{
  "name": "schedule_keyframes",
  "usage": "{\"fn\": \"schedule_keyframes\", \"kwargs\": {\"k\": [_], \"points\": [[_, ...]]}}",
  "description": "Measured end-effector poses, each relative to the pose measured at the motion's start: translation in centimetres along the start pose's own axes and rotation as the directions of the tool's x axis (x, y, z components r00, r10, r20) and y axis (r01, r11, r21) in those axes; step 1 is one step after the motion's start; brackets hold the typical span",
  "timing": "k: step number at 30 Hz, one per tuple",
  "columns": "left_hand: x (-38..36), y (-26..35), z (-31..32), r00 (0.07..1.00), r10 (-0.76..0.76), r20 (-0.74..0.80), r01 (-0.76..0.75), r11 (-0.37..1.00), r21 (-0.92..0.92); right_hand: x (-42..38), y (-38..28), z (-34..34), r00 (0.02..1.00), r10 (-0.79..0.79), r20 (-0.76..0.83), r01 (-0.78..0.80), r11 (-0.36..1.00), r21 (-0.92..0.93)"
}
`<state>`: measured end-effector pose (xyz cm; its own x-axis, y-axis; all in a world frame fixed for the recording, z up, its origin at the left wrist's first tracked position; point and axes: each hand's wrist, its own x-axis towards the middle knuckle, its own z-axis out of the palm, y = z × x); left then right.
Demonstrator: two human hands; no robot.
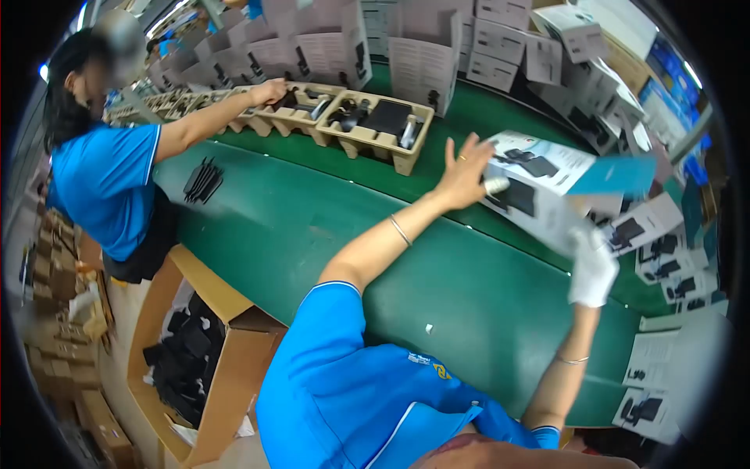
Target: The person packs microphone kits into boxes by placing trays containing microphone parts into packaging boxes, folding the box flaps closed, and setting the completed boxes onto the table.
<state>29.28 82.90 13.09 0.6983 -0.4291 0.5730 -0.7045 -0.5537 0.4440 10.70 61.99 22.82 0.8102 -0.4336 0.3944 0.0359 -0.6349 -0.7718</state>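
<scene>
A printed white and teal box (539,168) is tilted above the far side of the green table (312,227). At the box's left end is my left hand (467,173), bare, fingers spread, with a white cover on the thumb, which meets the box edge. My right hand (592,270), in a white glove, is at the box's lower right corner, blurred, its fingers bent around the edge. Left of the box, a moulded tray (418,144) holds a black device and cables. Behind that tray stands an upright open carton (426,59).
A co-worker in a blue shirt (105,184) reaches into another tray (293,121) at left. Black parts (204,180) lie on the table near them. A cardboard box (242,383) of black items stands below. Stacked printed boxes (648,227) line the right side.
</scene>
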Motion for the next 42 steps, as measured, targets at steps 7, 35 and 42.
{"fn": "schedule_keyframes", "kwargs": {"k": [7,35,42], "points": [[-0.4,6.4,10.5,0.952,-0.255,0.169,0.290,0.928,-0.234,10.7,-1.5,0.1,0.789,-0.584,0.191,0.614,0.729,-0.303],[-10.8,4.7,4.0,0.938,-0.032,0.344,0.123,0.962,-0.246,-7.6,3.0,14.9,0.835,0.496,0.239,-0.548,0.707,0.448],[-10.8,4.1,3.7,0.968,-0.006,0.252,0.078,0.958,-0.276,-7.5,2.5,15.3,0.834,0.477,0.278,-0.549,0.663,0.509]]}}
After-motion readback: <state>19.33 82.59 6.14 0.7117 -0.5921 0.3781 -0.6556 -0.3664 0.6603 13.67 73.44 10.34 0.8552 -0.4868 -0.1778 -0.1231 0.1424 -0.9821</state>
